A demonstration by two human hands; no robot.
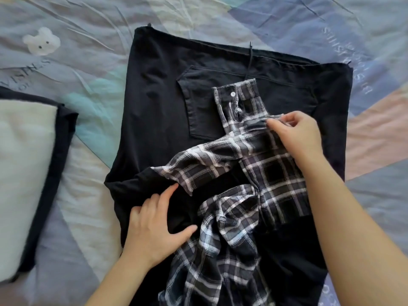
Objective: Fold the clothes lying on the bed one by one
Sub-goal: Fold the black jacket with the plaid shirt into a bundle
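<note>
A black garment with a chest pocket and plaid sleeves lies spread flat across the middle of the bed. One plaid sleeve, cuff buttoned, points away from me over the pocket; more plaid cloth lies bunched toward me. My left hand rests with fingers spread on the black cloth beside the plaid sleeve. My right hand pinches a fold of the plaid sleeve near its upper part.
A folded pile of white cloth edged in dark fabric sits at the left. The bed sheet has pastel patches, a bear print and lettering, and lies open around the garment.
</note>
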